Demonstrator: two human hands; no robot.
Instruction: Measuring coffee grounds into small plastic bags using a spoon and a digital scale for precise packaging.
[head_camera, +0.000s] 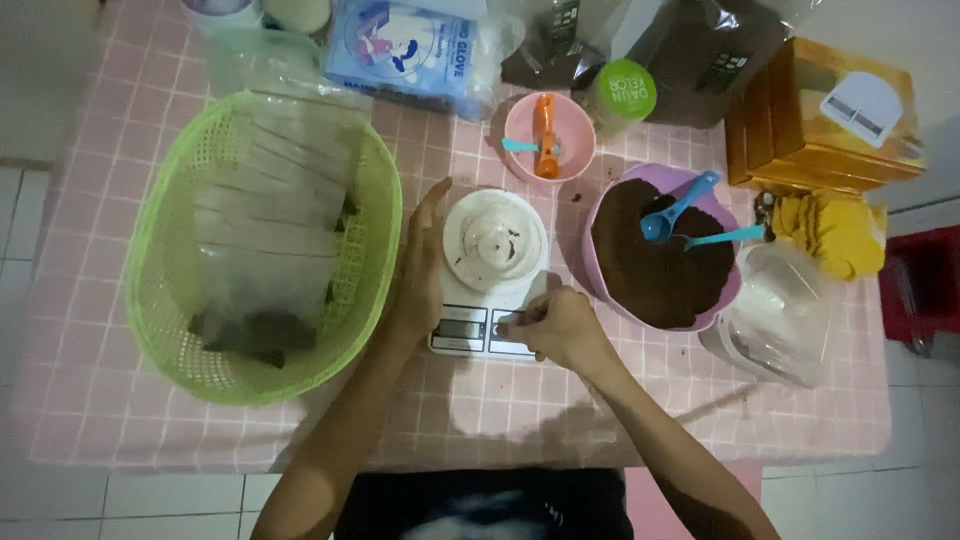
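Kitchen scale (487, 275) sits mid-counter, long axis running away from the person, round white platform at the far end, display and buttons at the near end. Right hand (556, 324) is on the near-right corner of the scale, loosely clenched, fingertips at the button strip; can't tell if it's pinching anything, possibly a clear bag edge. Left hand (420, 268) lies flat and released, edge-on against the scale's left side, fingers pointing away. Right hand is nearer the buttons; left is alongside the platform. Platform carries nothing but a few dark crumbs. Right of the scale: purple bowl (664, 250) of dark powder with two blue scoops (680, 207), just beside. Left of the scale: green basket (262, 240) holding filled clear bags. Beyond the scale: small pink bowl (549, 136). Counter (480, 410) has a pink checked cloth; white tiled floor around it.
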